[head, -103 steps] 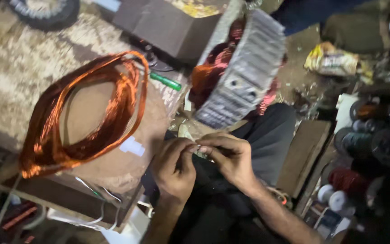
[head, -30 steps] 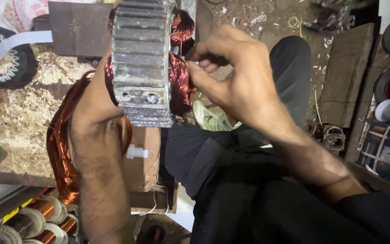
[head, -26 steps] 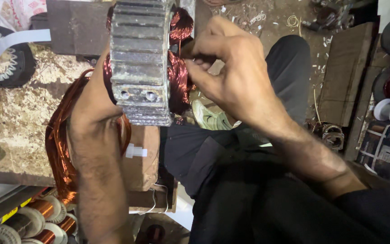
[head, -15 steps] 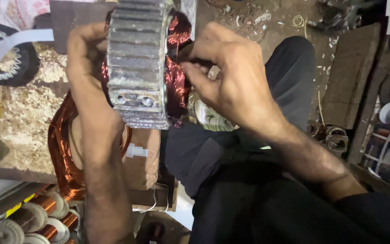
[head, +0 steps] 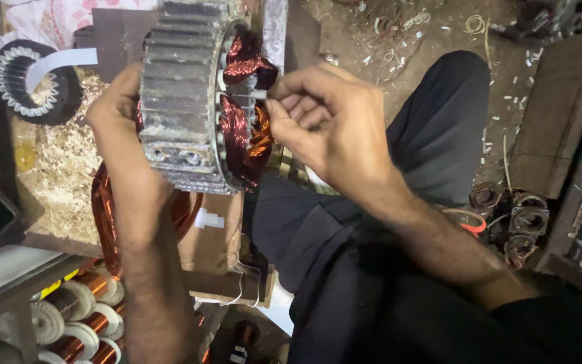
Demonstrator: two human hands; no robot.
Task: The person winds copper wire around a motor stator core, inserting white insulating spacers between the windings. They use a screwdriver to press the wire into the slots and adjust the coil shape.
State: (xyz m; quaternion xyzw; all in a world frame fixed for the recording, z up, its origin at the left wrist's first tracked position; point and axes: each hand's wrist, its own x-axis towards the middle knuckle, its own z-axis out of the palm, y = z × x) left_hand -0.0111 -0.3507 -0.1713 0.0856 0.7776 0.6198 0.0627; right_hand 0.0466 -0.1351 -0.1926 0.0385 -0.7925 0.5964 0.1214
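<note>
Stator held up at 12 o'clock, white strip pinched at its winding.

My left hand [head: 119, 128] clasps the ribbed grey stator [head: 183, 94] from its far side, held above my lap; my right hand [head: 325, 125], at 3 o'clock of it, pinches a thin white insulation strip [head: 250, 96] against the copper winding [head: 240, 128]. If I push crooked, the strip could buckle or scrape the wire's coating, I judge. The slot mouth hides behind my fingers; a loose copper coil [head: 102, 216] at 7 o'clock is half covered on the worktop [head: 55, 168].
</note>
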